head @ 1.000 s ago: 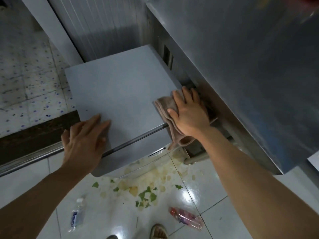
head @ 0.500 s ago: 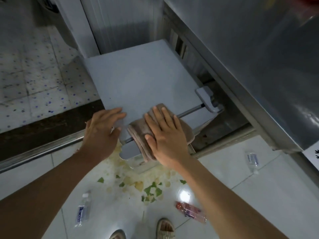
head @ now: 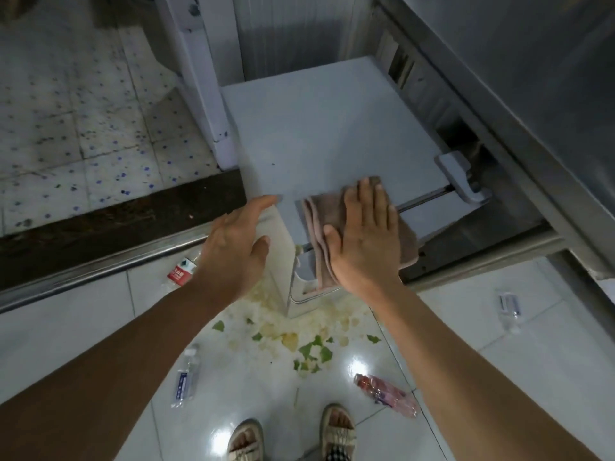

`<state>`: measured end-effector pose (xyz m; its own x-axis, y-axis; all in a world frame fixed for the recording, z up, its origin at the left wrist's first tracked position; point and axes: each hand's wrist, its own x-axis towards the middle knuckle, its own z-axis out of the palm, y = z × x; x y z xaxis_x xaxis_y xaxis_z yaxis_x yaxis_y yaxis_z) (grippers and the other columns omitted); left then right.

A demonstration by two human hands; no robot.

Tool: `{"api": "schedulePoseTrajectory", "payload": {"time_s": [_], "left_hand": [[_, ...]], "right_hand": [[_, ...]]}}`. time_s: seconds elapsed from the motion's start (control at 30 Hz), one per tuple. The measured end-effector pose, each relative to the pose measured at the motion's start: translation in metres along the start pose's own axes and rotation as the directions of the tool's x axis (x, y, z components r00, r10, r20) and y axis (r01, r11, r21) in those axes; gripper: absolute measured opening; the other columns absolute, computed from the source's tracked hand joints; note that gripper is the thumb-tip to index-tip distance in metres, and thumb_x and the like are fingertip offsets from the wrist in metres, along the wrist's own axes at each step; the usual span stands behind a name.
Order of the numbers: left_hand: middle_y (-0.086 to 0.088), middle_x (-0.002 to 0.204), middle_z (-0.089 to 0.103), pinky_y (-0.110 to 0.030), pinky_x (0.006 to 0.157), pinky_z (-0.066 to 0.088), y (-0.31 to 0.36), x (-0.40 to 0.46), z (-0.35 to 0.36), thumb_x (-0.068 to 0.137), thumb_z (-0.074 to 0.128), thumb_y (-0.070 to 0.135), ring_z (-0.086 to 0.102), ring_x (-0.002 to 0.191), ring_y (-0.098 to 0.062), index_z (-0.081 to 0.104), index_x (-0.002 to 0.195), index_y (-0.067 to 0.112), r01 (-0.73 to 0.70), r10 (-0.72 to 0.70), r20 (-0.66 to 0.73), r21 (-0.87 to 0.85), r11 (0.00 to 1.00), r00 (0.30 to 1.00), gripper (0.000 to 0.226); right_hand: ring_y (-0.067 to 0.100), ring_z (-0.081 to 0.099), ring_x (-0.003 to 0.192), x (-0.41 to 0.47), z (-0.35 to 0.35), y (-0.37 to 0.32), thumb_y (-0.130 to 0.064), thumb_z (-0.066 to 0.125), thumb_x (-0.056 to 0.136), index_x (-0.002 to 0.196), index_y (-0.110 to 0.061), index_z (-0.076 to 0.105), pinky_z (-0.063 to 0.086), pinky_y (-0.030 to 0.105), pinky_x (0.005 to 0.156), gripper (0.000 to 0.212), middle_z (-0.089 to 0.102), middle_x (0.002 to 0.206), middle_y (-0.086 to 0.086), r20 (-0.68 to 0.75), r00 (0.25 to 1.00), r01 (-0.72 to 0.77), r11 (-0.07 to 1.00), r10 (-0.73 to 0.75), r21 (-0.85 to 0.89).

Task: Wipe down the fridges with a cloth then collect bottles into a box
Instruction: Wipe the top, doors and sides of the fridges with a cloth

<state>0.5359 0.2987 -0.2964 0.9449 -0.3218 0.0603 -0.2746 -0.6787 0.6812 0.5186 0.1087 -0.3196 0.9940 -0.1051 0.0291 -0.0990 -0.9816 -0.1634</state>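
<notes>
R hand point(head: 362, 241): fingers straight, together, flat on brown cloth point(head: 407, 242), centre frame, front edge of small fridge point(head: 332, 134) top | L hand point(head: 234, 244): fingers relaxed, at fridge's left corner | bottles on floor: lower left point(head: 185, 377), lower right point(head: 386, 392)

Glossy white floor tiles point(head: 83, 331) strewn with leaf scraps point(head: 314, 352), speckled tiles point(head: 83, 128) beyond a dark threshold point(head: 116, 224)
</notes>
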Motion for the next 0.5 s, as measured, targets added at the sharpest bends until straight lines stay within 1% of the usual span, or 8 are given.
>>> {"api": "schedulePoseTrajectory", "payload": {"time_s": [0.07,0.13,0.2,0.27,0.33,0.4,0.43,0.5], "left_hand": [[-0.009,0.135,0.051,-0.044,0.107,0.035,-0.004,-0.007,-0.006,0.084,0.058,-0.002,0.046,0.127,-0.024,0.041,0.138,0.013,0.034,-0.033,-0.011,0.021,0.999,0.999,0.059],[-0.01,0.135,0.052,-0.043,0.107,0.034,-0.007,-0.012,-0.012,0.083,0.059,-0.002,0.045,0.126,-0.025,0.04,0.138,0.012,0.038,-0.037,-0.02,0.043,0.998,0.999,0.059],[-0.011,0.133,0.052,-0.045,0.107,0.034,-0.007,-0.013,-0.015,0.083,0.059,-0.002,0.046,0.126,-0.026,0.04,0.138,0.011,0.021,-0.02,-0.026,0.047,0.999,0.999,0.06],[-0.011,0.134,0.051,-0.047,0.105,0.035,-0.004,-0.011,-0.016,0.083,0.058,-0.001,0.045,0.126,-0.027,0.041,0.138,0.011,0.019,-0.018,-0.023,0.036,0.999,1.0,0.059],[-0.011,0.134,0.051,-0.048,0.104,0.035,0.003,-0.009,-0.014,0.083,0.058,0.001,0.045,0.125,-0.028,0.04,0.138,0.013,0.015,-0.015,-0.007,0.026,1.0,1.0,0.059],[-0.011,0.135,0.05,-0.047,0.104,0.034,0.011,-0.009,-0.011,0.083,0.057,0.001,0.045,0.124,-0.029,0.04,0.138,0.015,-0.006,0.005,0.01,0.026,1.0,1.0,0.06],[-0.011,0.135,0.05,-0.048,0.104,0.034,0.015,-0.01,-0.008,0.082,0.058,0.0,0.045,0.124,-0.029,0.041,0.138,0.014,-0.022,0.021,0.01,0.024,0.999,1.0,0.06],[-0.01,0.135,0.05,-0.047,0.106,0.033,0.022,-0.011,-0.002,0.082,0.059,0.0,0.045,0.125,-0.028,0.042,0.137,0.013,-0.047,0.046,0.013,0.025,0.999,0.999,0.059]], "right_hand": [[0.036,0.0,0.146,-0.012,0.007,-0.032,-0.047,0.02,0.094,0.15,-0.008,0.014,-0.001,0.046,0.117,0.069,0.005,0.158,0.019,0.021,0.999,0.038,0.999,-0.037,-0.008],[0.038,-0.005,0.145,-0.015,0.014,-0.053,-0.047,0.033,0.092,0.151,-0.012,0.008,-0.002,0.049,0.118,0.073,-0.001,0.158,0.019,0.052,0.997,0.062,0.997,-0.06,-0.042],[0.037,-0.009,0.145,-0.017,0.015,-0.06,-0.04,0.046,0.088,0.152,-0.017,0.007,-0.002,0.05,0.118,0.078,-0.004,0.159,0.018,0.088,0.993,0.083,0.995,-0.078,-0.055],[0.035,-0.005,0.146,-0.024,0.012,-0.055,-0.033,0.052,0.086,0.151,-0.02,0.013,0.001,0.049,0.119,0.077,0.001,0.159,0.014,0.092,0.984,0.157,0.986,-0.153,-0.046],[0.034,0.005,0.146,-0.036,0.01,-0.043,-0.034,0.053,0.087,0.149,-0.022,0.023,0.009,0.05,0.119,0.07,0.01,0.159,0.011,0.082,0.961,0.268,0.962,-0.264,-0.049],[0.032,0.014,0.145,-0.045,0.009,-0.025,-0.041,0.049,0.09,0.148,-0.022,0.029,0.018,0.05,0.117,0.064,0.019,0.158,0.009,0.071,0.935,0.353,0.933,-0.349,-0.071],[0.031,0.016,0.145,-0.046,0.008,-0.014,-0.046,0.046,0.092,0.148,-0.022,0.029,0.019,0.049,0.117,0.063,0.021,0.157,0.008,0.07,0.924,0.381,0.921,-0.376,-0.081],[0.028,0.015,0.146,-0.044,0.004,0.011,-0.053,0.036,0.093,0.149,-0.021,0.025,0.014,0.046,0.118,0.065,0.019,0.157,0.006,0.082,0.915,0.402,0.911,-0.396,-0.088]]}}
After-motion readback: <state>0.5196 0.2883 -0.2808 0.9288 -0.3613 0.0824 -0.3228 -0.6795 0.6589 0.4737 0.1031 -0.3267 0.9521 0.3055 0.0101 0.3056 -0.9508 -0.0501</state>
